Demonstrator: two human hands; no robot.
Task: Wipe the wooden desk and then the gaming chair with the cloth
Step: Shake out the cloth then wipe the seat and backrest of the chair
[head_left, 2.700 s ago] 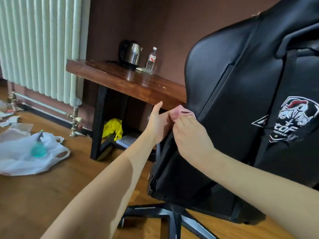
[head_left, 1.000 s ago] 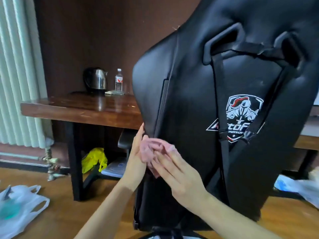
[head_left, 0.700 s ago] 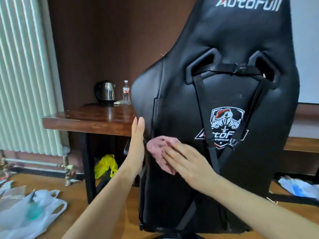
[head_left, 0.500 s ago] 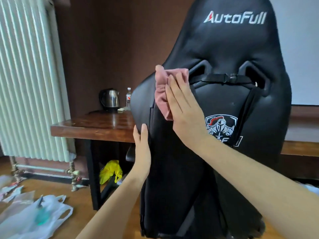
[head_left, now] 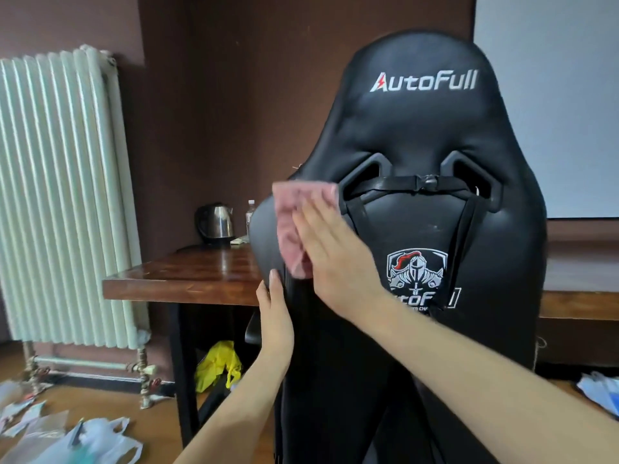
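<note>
A black gaming chair [head_left: 422,135] fills the right half of the view, its back turned to me, with white lettering at the top and a knight logo lower down. My right hand [head_left: 335,252] presses a pink cloth [head_left: 294,222] flat against the left shoulder of the backrest, fingers spread over it. My left hand [head_left: 276,323] lies flat along the chair's left edge below, fingers straight, holding nothing. The wooden desk [head_left: 187,272] stands behind the chair to the left.
A steel kettle [head_left: 216,222] and a water bottle [head_left: 250,212] stand at the desk's back. A white radiator [head_left: 63,202] lines the left wall. Plastic bags [head_left: 77,443] lie on the wooden floor at lower left, and a yellow bag [head_left: 217,365] sits under the desk.
My right hand rose with the cloth from the chair's lower left side up to its left shoulder. The view tilted upward, showing the top of the chair. My left hand stayed on the edge.
</note>
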